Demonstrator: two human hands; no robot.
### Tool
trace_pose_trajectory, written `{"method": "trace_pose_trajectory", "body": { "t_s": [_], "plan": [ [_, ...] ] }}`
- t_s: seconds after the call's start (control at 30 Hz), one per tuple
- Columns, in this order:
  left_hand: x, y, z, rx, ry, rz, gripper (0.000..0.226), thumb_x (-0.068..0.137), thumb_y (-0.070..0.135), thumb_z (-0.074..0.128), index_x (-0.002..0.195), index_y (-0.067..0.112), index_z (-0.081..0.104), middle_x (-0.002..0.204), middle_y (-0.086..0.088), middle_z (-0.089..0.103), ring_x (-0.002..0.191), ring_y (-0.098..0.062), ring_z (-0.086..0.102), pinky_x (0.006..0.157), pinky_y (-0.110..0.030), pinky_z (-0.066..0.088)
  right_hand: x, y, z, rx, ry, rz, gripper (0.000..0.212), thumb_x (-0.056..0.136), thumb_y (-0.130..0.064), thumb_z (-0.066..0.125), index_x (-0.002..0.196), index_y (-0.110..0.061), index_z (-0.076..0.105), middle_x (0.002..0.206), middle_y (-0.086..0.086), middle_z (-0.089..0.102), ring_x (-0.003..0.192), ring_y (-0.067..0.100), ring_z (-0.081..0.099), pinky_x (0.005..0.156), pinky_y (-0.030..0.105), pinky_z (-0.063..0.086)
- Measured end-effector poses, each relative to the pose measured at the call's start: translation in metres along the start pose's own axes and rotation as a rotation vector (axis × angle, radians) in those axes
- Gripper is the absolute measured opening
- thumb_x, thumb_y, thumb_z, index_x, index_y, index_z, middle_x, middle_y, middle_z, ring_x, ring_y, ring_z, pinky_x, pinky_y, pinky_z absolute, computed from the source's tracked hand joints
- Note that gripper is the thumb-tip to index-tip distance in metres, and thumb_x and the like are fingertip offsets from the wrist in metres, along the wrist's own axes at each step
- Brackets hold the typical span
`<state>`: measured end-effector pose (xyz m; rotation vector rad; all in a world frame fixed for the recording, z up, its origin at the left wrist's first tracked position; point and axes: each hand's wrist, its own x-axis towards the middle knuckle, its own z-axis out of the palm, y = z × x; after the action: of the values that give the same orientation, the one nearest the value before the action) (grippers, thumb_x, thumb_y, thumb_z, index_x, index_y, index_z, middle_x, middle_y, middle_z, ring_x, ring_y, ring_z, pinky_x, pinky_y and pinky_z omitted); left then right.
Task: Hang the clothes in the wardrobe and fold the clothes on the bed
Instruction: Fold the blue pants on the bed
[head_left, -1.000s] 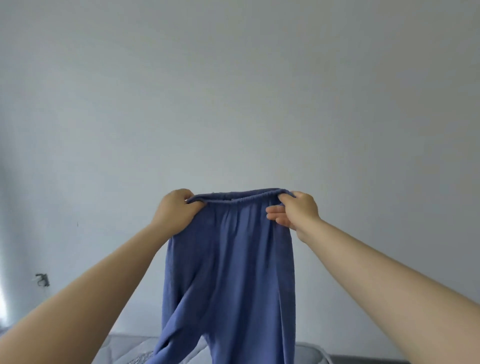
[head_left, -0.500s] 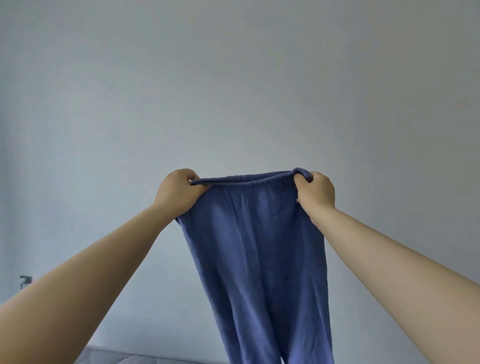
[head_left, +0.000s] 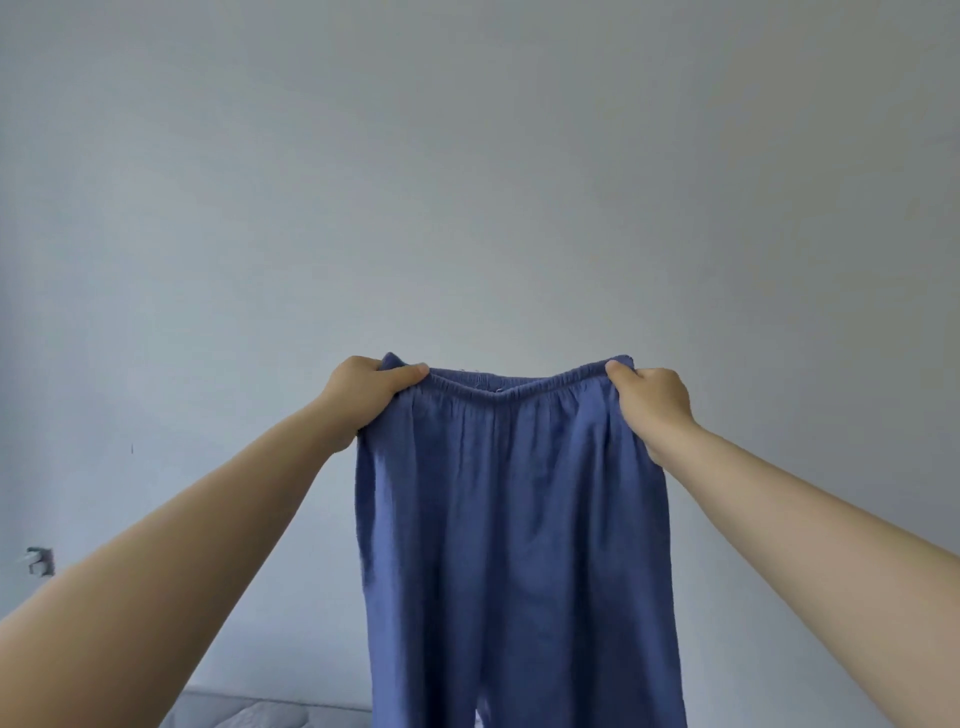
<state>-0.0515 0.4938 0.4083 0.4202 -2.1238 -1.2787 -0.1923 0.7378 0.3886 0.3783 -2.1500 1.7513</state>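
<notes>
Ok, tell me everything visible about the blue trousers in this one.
The blue trousers are soft, faintly crinkled cloth with a gathered elastic waistband. They hang in the air, spread wide, waistband dipping at its middle. The left hand and right hand each grip one end of it. The legs run out of frame below.

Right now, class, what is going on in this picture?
A person holds up blue trousers against a plain wall. The left hand grips one end of the elastic waistband and the right hand grips the other, so it is spread wide between them. The legs hang straight down and run out of view at the bottom. A bit of grey bed shows below. Nothing is folded or hung yet.
</notes>
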Motion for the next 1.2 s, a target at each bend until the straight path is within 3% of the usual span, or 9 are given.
{"method": "trace_pose_trajectory", "body": {
  "t_s": [0.13,0.23,0.33,0.53,0.63,0.7,0.77,0.9,1.2],
  "plan": [
    [-0.007,0.008,0.009,-0.328,-0.134,-0.168,0.036,0.084,0.036,0.072,0.1,0.004,0.066,0.098,-0.008,0.072,0.084,-0.019,0.068,0.07,-0.029,0.056,-0.011,-0.007,0.007,0.334,-0.06,0.216,0.031,0.094,-0.027,0.055,0.076,-0.002,0.054,0.076,0.002,0.053,0.067,0.018,0.049,0.063,0.029,0.038],
    [-0.013,0.011,0.019,-0.304,-0.153,-0.116,0.034,0.089,0.032,0.067,0.102,0.001,0.066,0.097,-0.01,0.072,0.082,-0.02,0.067,0.075,-0.029,0.054,-0.022,-0.013,0.012,0.414,-0.181,0.131,0.021,0.094,-0.023,0.056,0.08,-0.009,0.063,0.083,0.006,0.064,0.073,0.02,0.062,0.064,0.028,0.05],
    [-0.022,0.012,0.03,-0.185,-0.156,-0.009,0.039,0.093,0.029,0.059,0.105,-0.008,0.064,0.096,-0.015,0.069,0.083,-0.026,0.065,0.081,-0.034,0.051,-0.037,-0.015,0.016,0.339,-0.298,-0.034,0.025,0.095,-0.02,0.052,0.078,-0.007,0.065,0.078,0.007,0.065,0.068,0.017,0.063,0.055,0.024,0.052],
    [-0.041,0.01,0.043,-0.118,-0.275,0.06,0.036,0.097,0.025,0.051,0.108,-0.007,0.064,0.116,-0.025,0.064,0.112,-0.039,0.06,0.1,-0.054,0.046,-0.061,-0.013,0.023,0.226,-0.435,-0.155,0.038,0.095,-0.023,0.053,0.081,0.012,0.056,0.075,0.011,0.051,0.069,0.021,0.051,0.061,0.032,0.049],
    [-0.047,0.008,0.047,-0.116,-0.329,0.075,0.036,0.099,0.021,0.047,0.11,-0.011,0.06,0.117,-0.03,0.06,0.097,-0.036,0.063,0.099,-0.053,0.044,-0.067,-0.014,0.024,0.235,-0.506,-0.172,0.039,0.095,-0.025,0.053,0.092,0.014,0.057,0.08,0.013,0.056,0.073,0.023,0.056,0.073,0.043,0.055],
    [-0.05,0.007,0.049,-0.103,-0.341,0.094,0.036,0.101,0.019,0.044,0.109,-0.013,0.059,0.113,-0.031,0.062,0.092,-0.029,0.06,0.098,-0.053,0.045,-0.069,-0.014,0.024,0.221,-0.548,-0.184,0.042,0.095,-0.028,0.054,0.1,0.014,0.058,0.086,0.015,0.061,0.075,0.019,0.061,0.073,0.035,0.057],
    [-0.051,0.005,0.048,-0.093,-0.345,0.108,0.037,0.101,0.019,0.041,0.108,-0.013,0.057,0.105,-0.026,0.065,0.092,-0.031,0.06,0.098,-0.054,0.044,-0.069,-0.014,0.025,0.234,-0.606,-0.184,0.043,0.096,-0.029,0.052,0.104,0.013,0.058,0.091,0.013,0.063,0.076,0.014,0.064,0.066,0.023,0.056],
    [-0.054,-0.001,0.042,-0.118,-0.364,0.118,0.035,0.103,0.021,0.04,0.108,0.0,0.067,0.109,-0.017,0.07,0.106,-0.035,0.065,0.098,-0.051,0.049,-0.065,-0.012,0.021,0.396,-0.76,-0.063,0.036,0.099,-0.025,0.041,0.104,-0.001,0.068,0.1,0.001,0.071,0.079,0.018,0.069,0.073,0.029,0.057],
    [-0.059,-0.008,0.034,-0.239,-0.443,0.075,0.036,0.104,0.019,0.036,0.115,-0.003,0.063,0.116,-0.02,0.067,0.11,-0.033,0.063,0.099,-0.053,0.047,-0.067,-0.007,0.03,0.19,-0.546,-0.337,0.005,0.085,-0.001,0.067,0.083,-0.006,0.066,0.08,0.0,0.065,0.048,0.012,0.056,0.048,0.022,0.048]
  ]
}}
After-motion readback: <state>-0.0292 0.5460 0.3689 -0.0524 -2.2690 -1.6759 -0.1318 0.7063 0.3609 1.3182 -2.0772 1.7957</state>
